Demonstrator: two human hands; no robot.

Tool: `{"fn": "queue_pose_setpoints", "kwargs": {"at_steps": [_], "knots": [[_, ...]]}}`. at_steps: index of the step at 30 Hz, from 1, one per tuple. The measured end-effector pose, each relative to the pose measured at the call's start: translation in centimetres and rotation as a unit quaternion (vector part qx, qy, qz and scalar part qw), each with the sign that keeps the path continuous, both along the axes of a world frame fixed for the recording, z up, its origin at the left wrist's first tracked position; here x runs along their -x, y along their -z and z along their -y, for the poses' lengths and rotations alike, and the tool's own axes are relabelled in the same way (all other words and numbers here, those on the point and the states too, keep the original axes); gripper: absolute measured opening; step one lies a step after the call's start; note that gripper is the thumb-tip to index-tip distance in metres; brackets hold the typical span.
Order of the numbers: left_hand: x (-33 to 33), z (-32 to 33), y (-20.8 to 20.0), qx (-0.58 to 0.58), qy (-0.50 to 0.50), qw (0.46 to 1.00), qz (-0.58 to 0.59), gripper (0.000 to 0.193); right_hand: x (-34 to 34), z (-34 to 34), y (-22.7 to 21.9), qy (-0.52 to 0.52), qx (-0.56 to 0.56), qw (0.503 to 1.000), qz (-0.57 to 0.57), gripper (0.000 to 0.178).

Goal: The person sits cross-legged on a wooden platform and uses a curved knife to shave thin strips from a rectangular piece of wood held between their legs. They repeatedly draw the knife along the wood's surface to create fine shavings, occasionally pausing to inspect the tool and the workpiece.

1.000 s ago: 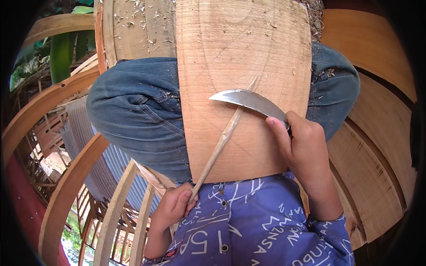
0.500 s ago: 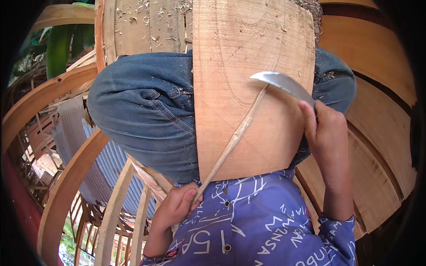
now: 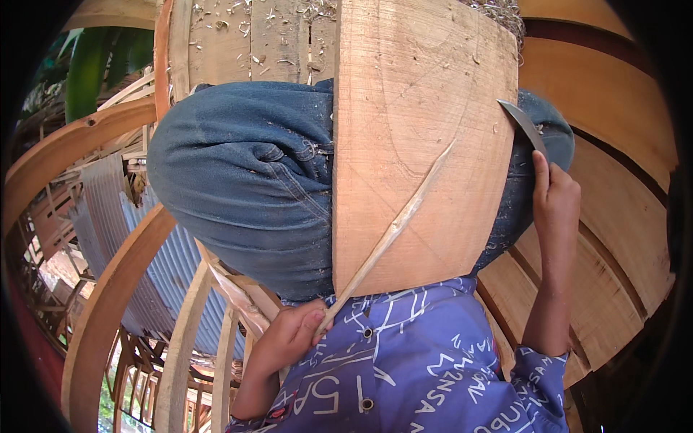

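Fist closed, the left hand grips the butt of a slender whittled stick low against the person's belly. From where I stand, the stick slants up and away to the right, its pale pointed end lying over the middle of a broad wooden board set between the knees; whether that tip touches the wood I can't tell. The right hand is wrapped around a curved knife, thumb along the steel, handle hidden in the grasp. Its blade stands at the board's right edge, apart from the stick.

My guess is that this is a pause between shaving cuts, with the taper largely formed. Another cut would call for the edge to be laid back on the stick at a shallow angle, below the tip, and drawn away from the left hand while that hand holds firm.

Around this, blue jeans bulge either side of the board, and a purple shirt with white lettering fills the near side. Beyond the knees, curled shavings litter a plank bench. Curved wooden slats rise at the left, corrugated metal sheets behind them; wide brown boards spread at the right.
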State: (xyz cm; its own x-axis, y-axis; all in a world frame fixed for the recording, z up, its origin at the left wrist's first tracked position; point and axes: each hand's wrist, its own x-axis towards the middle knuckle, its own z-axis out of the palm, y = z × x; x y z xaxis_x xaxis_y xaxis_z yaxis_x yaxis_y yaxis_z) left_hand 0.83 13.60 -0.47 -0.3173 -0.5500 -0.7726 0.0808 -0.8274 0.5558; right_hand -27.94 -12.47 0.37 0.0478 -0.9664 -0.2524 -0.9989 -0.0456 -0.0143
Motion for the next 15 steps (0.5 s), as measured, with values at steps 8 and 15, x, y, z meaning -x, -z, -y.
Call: {"fn": "queue_pose_setpoints", "kwargs": {"at_steps": [8,15], "knots": [[-0.1,0.1,0.1,-0.021,0.004,1.0,-0.016,0.045,-5.2,-4.9,-1.1,-0.117,-0.116,0.986,0.035,0.047],[-0.3,0.6,-0.2,-0.033,0.018,0.999,-0.008,0.035,-2.7,-2.2,-0.7,-0.078,-0.07,0.994,0.021,0.049]]}}
